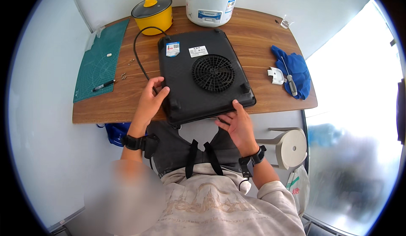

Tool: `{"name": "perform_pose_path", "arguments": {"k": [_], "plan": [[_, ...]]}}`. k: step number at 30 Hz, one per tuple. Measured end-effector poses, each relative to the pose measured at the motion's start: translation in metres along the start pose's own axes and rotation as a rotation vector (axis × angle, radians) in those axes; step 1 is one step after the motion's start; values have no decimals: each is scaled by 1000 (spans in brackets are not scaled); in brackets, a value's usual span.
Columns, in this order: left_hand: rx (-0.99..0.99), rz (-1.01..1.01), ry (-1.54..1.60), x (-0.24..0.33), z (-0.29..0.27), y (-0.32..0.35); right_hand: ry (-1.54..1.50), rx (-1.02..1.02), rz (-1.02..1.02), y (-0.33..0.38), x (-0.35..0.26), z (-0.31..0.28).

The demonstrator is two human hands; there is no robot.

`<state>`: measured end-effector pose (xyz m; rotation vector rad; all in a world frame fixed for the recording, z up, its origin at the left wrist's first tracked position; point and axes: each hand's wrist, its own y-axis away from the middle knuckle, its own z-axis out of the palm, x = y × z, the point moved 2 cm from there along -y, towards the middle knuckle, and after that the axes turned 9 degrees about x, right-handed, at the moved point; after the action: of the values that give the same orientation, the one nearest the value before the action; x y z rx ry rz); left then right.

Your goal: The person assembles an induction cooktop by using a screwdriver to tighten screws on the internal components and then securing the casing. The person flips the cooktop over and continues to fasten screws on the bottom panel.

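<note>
A wood-grain bench [258, 50] is carrying everything here, and a flat black appliance [182, 84] is lying on its middle, reaching the near edge and showing a round vent grille. A white lidded cooker [211, 3] is standing behind it, while a green cutting mat [99, 62] is spreading along the left. A yellow pot [158, 22] with a glass lid is standing beside the cooker. A crumpled blue cloth [300, 67] is lying at the right. The right hand [231, 114] is clamping the appliance's near edge, thumb on top and fingers below; the left hand [158, 88] is touching its left edge, thumb and fingers apart, though whether it is gripping I cannot tell. A screwdriver [292, 85] is resting on the cloth, a black marker [103, 85] is lying on the mat, and small screws [123, 76] are lying between mat and appliance.
</note>
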<state>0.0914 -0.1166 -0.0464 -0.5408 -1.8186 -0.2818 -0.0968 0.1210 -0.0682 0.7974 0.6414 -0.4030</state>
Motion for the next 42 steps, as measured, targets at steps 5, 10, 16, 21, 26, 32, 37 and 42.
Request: {"name": "perform_pose_path", "arguments": {"k": [5,10,16,21,26,32,37,42], "plan": [[40,-31,90,-10,-12,-15,291,-202,233,-8,5,-4],[14,-15,95,-21,-17,-19,386,-307,319,-9,4,-5],[42,65,-23,-12,-16,-14,364,-327,358,-12,7,-8],[10,66,-51,-14,-20,-16,400,-306,340,-14,4,-9],[12,95,-81,-16,-23,-13,447,-281,328,-12,2,-8],[-21,88,-137,-17,-33,3,581,-312,291,3,-11,-11],[-9,52,-91,-14,-37,25,563,-253,12,12,-34,-27],[14,-71,44,-14,-33,47,814,-48,-470,-3,-63,-43]]}}
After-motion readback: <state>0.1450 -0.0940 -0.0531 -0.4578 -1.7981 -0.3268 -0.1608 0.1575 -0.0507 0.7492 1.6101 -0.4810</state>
